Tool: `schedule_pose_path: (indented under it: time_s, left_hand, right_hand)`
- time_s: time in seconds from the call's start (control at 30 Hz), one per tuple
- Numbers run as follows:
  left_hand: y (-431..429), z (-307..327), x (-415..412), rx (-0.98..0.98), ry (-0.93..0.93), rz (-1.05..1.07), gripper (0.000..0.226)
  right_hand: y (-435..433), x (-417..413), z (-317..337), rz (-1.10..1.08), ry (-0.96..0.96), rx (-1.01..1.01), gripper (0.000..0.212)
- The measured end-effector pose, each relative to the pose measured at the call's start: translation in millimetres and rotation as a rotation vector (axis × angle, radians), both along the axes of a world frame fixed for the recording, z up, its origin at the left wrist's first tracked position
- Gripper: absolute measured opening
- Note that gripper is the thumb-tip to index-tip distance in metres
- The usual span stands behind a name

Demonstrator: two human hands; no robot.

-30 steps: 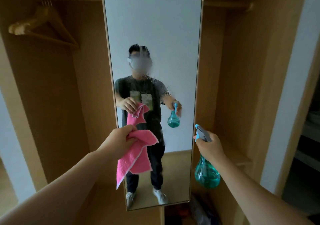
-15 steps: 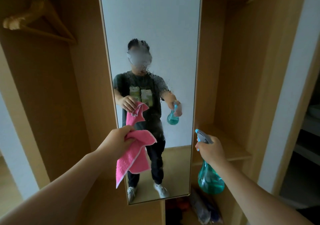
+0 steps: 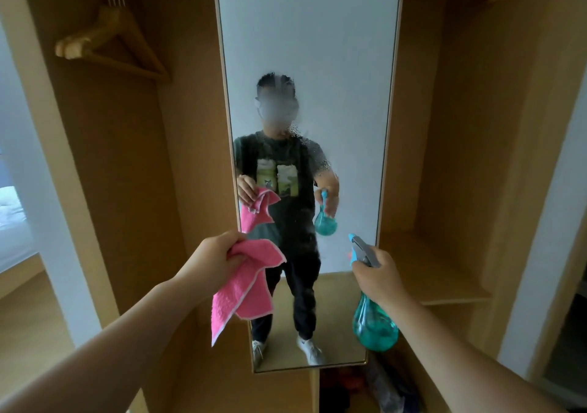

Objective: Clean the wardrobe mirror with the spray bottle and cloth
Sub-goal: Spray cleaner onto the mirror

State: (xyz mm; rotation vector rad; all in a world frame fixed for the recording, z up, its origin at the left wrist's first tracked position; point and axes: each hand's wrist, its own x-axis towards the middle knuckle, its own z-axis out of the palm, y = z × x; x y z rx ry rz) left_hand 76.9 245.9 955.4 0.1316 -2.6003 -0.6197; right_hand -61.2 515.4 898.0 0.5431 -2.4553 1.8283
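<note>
A: Where does it stand?

B: The mirror point(image 3: 309, 63) hangs upright in the wardrobe point(image 3: 460, 126), straight ahead of both grips. Fine droplets point(image 3: 313, 152) fog a patch of glass at about chest height in the reflection; everything above that patch looks dry.

A: And the hands?

B: The left hand point(image 3: 216, 258) has fingers and thumb pressed together on a bunched corner of the cloth point(image 3: 246, 288), the rest hanging loose below the grip, close before the glass; contact I cannot tell. The right hand point(image 3: 378, 277) is wrapped round the neck of the bottle point(image 3: 374, 323), nozzle aimed at the glass, body hanging below the grip. Whether a finger is on the trigger I cannot tell.

A: So spraying, I judge. How to do it well?

B: Probably keep the nozzle square to the glass and lay short bursts up over the dry part rather than soaking one spot, or it will run. Then fold the cloth flat into the palm; a dangling corner wipes poorly. Work from above the grip downward, so drips get caught.

A: Count?

B: One mirror, one cloth, one bottle, two hands. One hanger point(image 3: 111, 44) on the rail, up and left of the cloth grip. Some dark things lie at the wardrobe's bottom below the mirror, too dim to count.
</note>
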Motion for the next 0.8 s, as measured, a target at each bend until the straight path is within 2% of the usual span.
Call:
schedule_pose_path:
  time_s: [0.17, 0.3, 0.43, 0.8]
  left_hand:
    - [-12, -3, 7, 0.016, -0.004, 0.038, 0.008]
    - [-17, -4, 11, 0.026, 0.016, 0.039, 0.014]
    - [-22, -5, 17, 0.039, 0.023, 0.054, 0.015]
    - [-44, -15, 39, 0.059, 0.018, 0.144, 0.008]
  right_hand:
    - [-14, 2, 2, -0.003, 0.023, -0.001, 0.013]
    - [-20, 4, 2, -0.032, 0.036, -0.006, 0.008]
    - [-27, 9, 3, 0.038, 0.033, -0.022, 0.018]
    - [-68, 30, 6, 0.16, 0.036, -0.027, 0.023]
